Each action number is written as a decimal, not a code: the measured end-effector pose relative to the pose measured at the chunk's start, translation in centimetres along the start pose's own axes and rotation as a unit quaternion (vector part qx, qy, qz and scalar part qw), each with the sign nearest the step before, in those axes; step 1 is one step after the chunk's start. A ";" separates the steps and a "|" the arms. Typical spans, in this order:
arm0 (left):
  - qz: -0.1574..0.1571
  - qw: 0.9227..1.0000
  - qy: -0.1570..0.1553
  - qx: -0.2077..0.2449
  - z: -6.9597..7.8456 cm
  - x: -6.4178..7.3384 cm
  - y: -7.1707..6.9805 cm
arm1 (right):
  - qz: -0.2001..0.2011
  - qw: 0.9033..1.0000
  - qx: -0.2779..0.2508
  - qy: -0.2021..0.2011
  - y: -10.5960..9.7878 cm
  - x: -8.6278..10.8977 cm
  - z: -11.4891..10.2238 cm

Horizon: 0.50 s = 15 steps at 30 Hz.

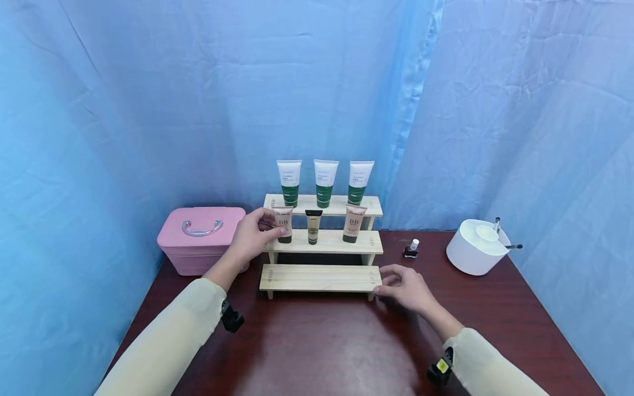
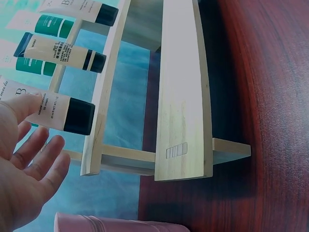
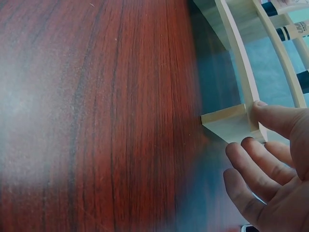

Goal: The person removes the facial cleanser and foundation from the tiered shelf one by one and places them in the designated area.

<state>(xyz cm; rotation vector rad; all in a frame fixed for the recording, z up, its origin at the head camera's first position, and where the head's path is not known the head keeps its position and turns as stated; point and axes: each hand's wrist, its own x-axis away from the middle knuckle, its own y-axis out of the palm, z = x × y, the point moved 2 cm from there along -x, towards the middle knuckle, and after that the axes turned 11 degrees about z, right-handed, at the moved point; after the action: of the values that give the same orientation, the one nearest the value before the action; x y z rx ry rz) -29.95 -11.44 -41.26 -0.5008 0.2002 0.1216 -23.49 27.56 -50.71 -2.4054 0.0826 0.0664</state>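
Note:
A stepped wooden display rack (image 1: pixel 317 278) has three shelves. My left hand (image 1: pixel 251 234) is at the left end of the middle shelf, its thumb across the front of a BB cream tube (image 2: pixel 53 110) and its index finger partly hidden behind. This tube stands cap down. Beside it on that shelf are a small beige tube with a black cap (image 1: pixel 313 226) and another BB cream tube (image 1: pixel 354 224). My right hand (image 1: pixel 407 287) holds the right end of the lowest shelf, thumb (image 3: pixel 275 116) on its front edge and fingers by the end support.
Three white-and-green tubes (image 1: pixel 325 183) stand on the top shelf. Left of the rack is a pink case (image 1: pixel 200 242) with a metal handle. A small dark bottle with a white cap (image 1: pixel 411 248) and a white container holding brushes (image 1: pixel 470 247) are on the right.

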 end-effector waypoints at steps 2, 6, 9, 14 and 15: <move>0.001 1.000 0.001 -0.002 0.1 0.0 0.0 | 0.002 1.000 -0.003 0.007 0.1 0.0 0.1; 0.003 1.000 -0.003 -0.007 0.2 -0.1 -0.1 | 0.004 1.000 -0.013 0.020 0.4 -0.1 0.0; 0.003 1.000 -0.003 -0.011 0.3 0.0 -0.2 | 0.004 0.999 -0.021 0.030 0.5 0.0 -0.1; -0.001 1.000 0.003 -0.016 0.4 0.2 -0.5 | 0.005 0.999 -0.017 0.046 0.5 0.1 -0.3; -0.001 1.000 0.003 -0.016 0.4 0.3 -0.7 | 0.005 0.999 -0.015 0.047 0.5 0.1 -0.3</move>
<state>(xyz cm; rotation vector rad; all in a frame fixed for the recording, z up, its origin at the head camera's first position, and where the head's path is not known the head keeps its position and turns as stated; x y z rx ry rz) -29.45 -11.80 -40.68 -0.5333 0.2032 0.1207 -23.45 27.00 -50.80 -2.4387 0.1397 -0.0418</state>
